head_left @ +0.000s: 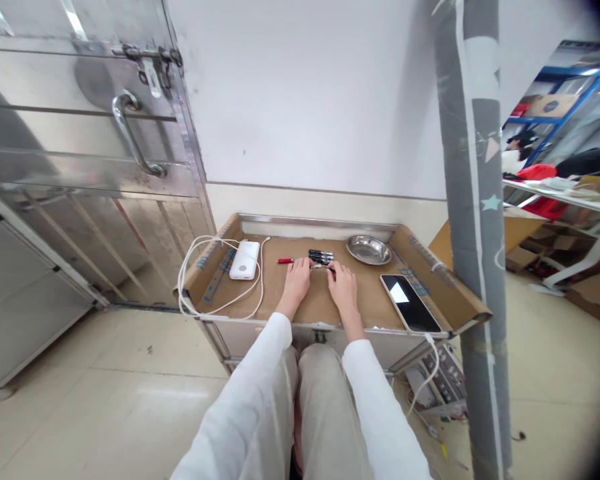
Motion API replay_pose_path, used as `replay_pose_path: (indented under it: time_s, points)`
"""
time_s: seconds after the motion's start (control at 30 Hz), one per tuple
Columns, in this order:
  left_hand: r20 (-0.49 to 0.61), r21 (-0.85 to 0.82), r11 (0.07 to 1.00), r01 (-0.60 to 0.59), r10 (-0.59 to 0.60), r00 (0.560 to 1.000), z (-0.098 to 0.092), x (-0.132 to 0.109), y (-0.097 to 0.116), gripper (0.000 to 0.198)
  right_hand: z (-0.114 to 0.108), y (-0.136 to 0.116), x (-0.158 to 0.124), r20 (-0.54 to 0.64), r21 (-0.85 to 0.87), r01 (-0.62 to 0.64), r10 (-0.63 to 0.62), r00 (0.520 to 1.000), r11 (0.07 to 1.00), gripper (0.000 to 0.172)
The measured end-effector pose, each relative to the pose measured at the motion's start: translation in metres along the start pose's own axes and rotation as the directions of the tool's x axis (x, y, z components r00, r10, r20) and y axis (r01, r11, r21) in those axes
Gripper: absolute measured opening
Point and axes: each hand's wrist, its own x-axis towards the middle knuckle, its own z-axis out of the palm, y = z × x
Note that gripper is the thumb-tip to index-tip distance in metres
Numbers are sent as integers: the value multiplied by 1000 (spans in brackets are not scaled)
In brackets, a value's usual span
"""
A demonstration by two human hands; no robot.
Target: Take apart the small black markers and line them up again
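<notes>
My left hand and my right hand are close together over the cardboard-lined table. Their fingers are closed on the two ends of a dark pen, whose pale middle shows between them. Just beyond it lie several black pens side by side. A red pen rests by the fingertips of my left hand, partly covered by them. A shallow round metal dish stands to the right, behind my right hand.
A white power bank and a looped white cable lie on the left. On the right is a phone with a cable plugged in. Cardboard flaps edge the table. A wrapped grey pole stands at right; people are further off.
</notes>
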Motion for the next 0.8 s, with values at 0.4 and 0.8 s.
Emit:
replay_pose_path:
  time_s: [0.4,0.8]
  points:
    - [13,-106,992,-62,64,998,-9,1,4,18,1,1,0,44,53,102,-104,994,993,32]
    - [-124,110,962,250,-236,964,-7,0,5,22,13,5,1,113,161,145,-164,980,976,60]
